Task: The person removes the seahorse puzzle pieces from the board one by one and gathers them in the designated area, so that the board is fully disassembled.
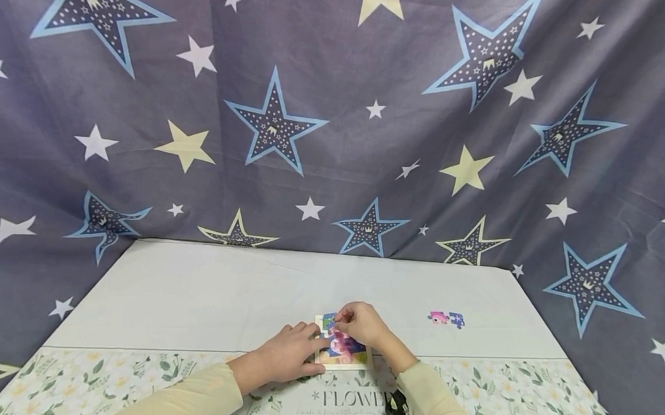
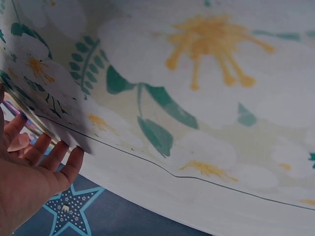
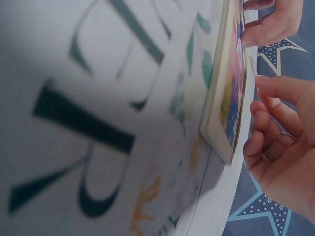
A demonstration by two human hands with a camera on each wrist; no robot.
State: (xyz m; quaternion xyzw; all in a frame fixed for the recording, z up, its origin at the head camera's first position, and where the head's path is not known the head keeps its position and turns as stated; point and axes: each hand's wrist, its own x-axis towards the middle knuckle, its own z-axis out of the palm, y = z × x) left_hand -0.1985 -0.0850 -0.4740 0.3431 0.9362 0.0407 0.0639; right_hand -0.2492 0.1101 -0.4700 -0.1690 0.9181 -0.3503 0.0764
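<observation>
Right hand [image 1: 366,327] pinching a jigsaw piece [image 3: 253,66] over the puzzle tray [image 1: 345,366], near its far edge. Left hand [image 1: 290,355] just sits loose along the left edge.

Behind the table [image 1: 219,289] and along both its sides, we see a dark purple-grey curtain [image 1: 342,49] hanging, printed with white, yellow and blue-edged stars [image 1: 276,128]. The table's far part is white; on its near part we find a floral cover [image 1: 93,383] with green leaves [image 2: 156,137] and dark lettering [image 3: 88,120].
</observation>
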